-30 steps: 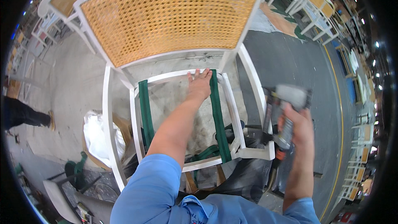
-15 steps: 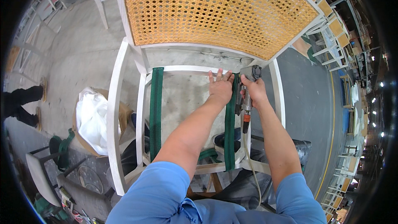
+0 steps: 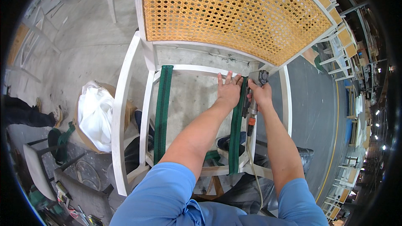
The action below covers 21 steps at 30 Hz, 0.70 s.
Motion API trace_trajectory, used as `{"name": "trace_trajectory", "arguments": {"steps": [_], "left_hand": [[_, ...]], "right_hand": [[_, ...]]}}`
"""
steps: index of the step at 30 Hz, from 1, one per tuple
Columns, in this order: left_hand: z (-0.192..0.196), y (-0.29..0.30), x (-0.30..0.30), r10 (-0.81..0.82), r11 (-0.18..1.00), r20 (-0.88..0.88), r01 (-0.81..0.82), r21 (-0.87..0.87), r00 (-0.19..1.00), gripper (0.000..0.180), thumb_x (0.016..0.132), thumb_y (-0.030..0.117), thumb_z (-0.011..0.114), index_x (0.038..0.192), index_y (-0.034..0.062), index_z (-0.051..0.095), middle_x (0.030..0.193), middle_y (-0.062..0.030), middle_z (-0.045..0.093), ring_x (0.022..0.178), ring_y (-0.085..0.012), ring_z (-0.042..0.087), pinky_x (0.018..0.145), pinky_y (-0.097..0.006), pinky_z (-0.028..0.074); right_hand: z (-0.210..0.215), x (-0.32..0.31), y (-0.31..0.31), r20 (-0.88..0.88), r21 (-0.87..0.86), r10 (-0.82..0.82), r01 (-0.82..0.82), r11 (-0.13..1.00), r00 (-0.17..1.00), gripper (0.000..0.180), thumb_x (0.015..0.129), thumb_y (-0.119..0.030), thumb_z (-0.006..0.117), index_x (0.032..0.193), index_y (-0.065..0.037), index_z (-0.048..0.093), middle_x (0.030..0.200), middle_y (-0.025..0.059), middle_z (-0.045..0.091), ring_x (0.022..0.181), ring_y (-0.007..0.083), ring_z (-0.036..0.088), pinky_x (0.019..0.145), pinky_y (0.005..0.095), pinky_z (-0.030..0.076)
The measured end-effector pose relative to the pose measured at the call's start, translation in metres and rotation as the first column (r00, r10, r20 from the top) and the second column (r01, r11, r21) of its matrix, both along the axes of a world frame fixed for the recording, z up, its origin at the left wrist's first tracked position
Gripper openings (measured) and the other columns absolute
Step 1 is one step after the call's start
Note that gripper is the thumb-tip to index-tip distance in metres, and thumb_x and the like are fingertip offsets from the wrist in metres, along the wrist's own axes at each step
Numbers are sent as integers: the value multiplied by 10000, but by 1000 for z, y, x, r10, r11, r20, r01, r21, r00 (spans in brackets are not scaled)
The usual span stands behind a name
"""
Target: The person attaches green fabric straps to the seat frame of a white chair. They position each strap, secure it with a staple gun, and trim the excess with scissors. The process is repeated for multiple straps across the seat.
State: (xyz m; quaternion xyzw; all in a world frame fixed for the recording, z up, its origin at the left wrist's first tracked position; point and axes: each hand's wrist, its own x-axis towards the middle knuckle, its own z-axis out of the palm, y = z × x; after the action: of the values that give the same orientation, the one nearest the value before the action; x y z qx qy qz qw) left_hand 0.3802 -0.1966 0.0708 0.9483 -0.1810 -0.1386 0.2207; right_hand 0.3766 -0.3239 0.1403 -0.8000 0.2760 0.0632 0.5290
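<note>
In front of me stands a white chair frame (image 3: 128, 75) with a woven cane back (image 3: 234, 12). One green webbing strap (image 3: 163, 113) runs front to back along the left of the seat opening, and a second green strap (image 3: 235, 142) lies along the right. My left hand (image 3: 229, 90) rests on the rear seat rail by the right strap's far end, fingers spread. Gripped in my right hand (image 3: 260, 94) is a pneumatic staple gun (image 3: 258, 76), its head over the right rear corner next to that strap. An air hose (image 3: 249, 155) trails from its orange-banded fitting towards me.
A brown sack with a white plastic liner (image 3: 95, 117) stands left of the chair. Beyond it are a person's dark-trousered legs (image 3: 29, 113). A grey upholstered chair (image 3: 81, 194) with scissors and tools sits lower left. Rows of white chairs (image 3: 337, 54) line the right.
The whole view has shifted slightly, so the chair appears a little further right. Both hands keep their places at the right rear corner. The person at left has moved a foot.
</note>
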Motion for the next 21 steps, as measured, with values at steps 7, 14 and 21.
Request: {"name": "trace_trajectory", "arguments": {"steps": [7, 14, 21], "left_hand": [[0, -1, 2, 32, 999, 38, -32, 10, 999, 591, 1024, 187, 445, 1608, 231, 365, 1706, 62, 251, 1589, -263, 182, 1245, -668, 50], [4, 0, 2, 38, 999, 9, -38, -23, 999, 571, 1033, 192, 428, 1601, 229, 378, 1700, 62, 267, 1589, -261, 180, 1246, -666, 43], [3, -1, 3, 23, 999, -43, -24, -23, 999, 570, 1031, 178, 429, 1598, 210, 384, 1701, 63, 263, 1592, -262, 167, 1247, -665, 45]], "right_hand": [[-4, 0, 4, 5, -15, -15, 15, 1000, 1000, 291, 916, -231, 781, 1082, -21, 666, 832, 63, 688, 514, 157, 607, 432, 322, 460], [-5, -2, 6, 31, -34, -20, 21, 999, 999, 255, 913, -222, 781, 1044, -24, 688, 811, 58, 687, 503, 154, 603, 419, 321, 446], [-11, 2, 2, 41, -39, 45, -43, 998, 998, 242, 893, -221, 798, 963, -17, 688, 763, 50, 673, 488, 153, 587, 422, 322, 440]]}}
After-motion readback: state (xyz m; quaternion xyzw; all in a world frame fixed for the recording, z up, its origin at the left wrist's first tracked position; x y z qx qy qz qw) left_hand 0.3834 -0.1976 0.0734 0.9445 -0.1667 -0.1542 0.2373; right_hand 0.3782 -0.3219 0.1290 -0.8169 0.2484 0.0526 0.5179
